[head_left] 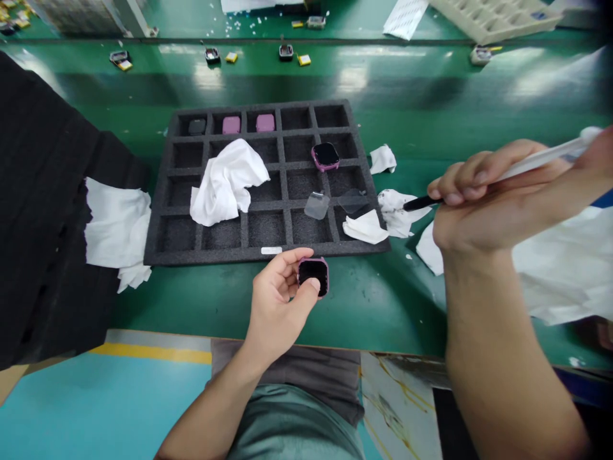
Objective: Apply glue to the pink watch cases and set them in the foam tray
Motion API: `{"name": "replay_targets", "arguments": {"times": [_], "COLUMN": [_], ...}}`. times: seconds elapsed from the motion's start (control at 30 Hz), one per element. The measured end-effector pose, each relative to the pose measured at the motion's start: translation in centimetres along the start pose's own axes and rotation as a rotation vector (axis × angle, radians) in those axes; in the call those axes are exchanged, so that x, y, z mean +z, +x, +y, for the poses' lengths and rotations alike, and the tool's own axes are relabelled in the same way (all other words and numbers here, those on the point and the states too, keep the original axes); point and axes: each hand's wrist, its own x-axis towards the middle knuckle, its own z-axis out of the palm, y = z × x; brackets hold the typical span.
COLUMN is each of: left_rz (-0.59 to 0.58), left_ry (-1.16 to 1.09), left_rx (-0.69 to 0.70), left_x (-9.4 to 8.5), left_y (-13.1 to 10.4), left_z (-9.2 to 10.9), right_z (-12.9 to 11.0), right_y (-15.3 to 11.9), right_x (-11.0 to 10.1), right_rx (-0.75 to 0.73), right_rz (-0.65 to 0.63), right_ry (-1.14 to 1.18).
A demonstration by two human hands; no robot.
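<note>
At the worktop's [191, 303] front edge, just beside the tray's [220, 257] near rim, we hold a watch [313, 271] in our left hand [278, 303]. Its fingers pinch the purple frame, with the thumb on the dark screen. The watch's slightly longer axis seems to run from the front edge toward the far edge. From our right hand [498, 195], the watch lies leftward and nearer the front edge, well apart. Our right fingers are wrapped around a pen [536, 161] that slants leftward, black tip toward the tray's right edge. That tip shows over a stained tissue [395, 217]; whether they touch, we cannot tell.

The tray has four rows of five pockets. In its far row, from the left corner, sit a dark piece [196, 126] and two pink cases [231, 125], one per pocket. A second watch [325, 155] lies in the next row, across the divider between the two rightmost pockets. A cloth [230, 182] covers several pockets left of the middle. Toward the near right corner lie a clear film [317, 206] and a folded tissue [365, 227].
</note>
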Motion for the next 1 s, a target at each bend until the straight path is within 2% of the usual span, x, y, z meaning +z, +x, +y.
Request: {"name": "replay_targets", "arguments": {"times": [0.07,0.1,0.23,0.37,0.5,0.63,0.77,0.9,1.0], "left_rz": [-0.01,-0.031,-0.158,-0.072,0.0,-0.051,-0.046,-0.063,-0.075], "left_ry": [-0.037,-0.067,-0.143,-0.029,0.158,0.473,0.694,0.885,0.956], "left_rx": [0.013,0.018,0.036,0.101,0.194,0.357,0.426,0.489,0.51], "left_x": [-0.2,-0.4,-1.4,-2.6,-3.4,-3.7,-3.8,-4.4,-5.0], "left_y": [-0.2,-0.3,-1.0,-0.4,3.1,7.4,9.5,10.1,9.7], "left_z": [0.1,0.2,1.3,3.6,6.1,7.9,8.9,9.5,9.9], "right_z": [-0.5,-0.7,-1.1,-1.2,-1.1,-0.9,-0.9,-1.9,-3.3], "right_y": [-0.4,-0.5,-0.6,-0.5,-0.6,-0.8,-0.2,0.6,-0.8], "right_x": [0.8,1.1,1.4,1.3,1.4,1.4,1.2,-0.2,-3.3], "right_rx": [-0.051,-0.046,0.015,0.034,0.038,0.011,0.021,0.07,0.08], "right_rz": [0.117,0.134,0.078,0.066,0.064,0.055,0.063,0.009,-0.103], "right_ry": [0.107,0.144,0.209,0.248,0.287,0.274,0.213,0.095,-0.04]}}
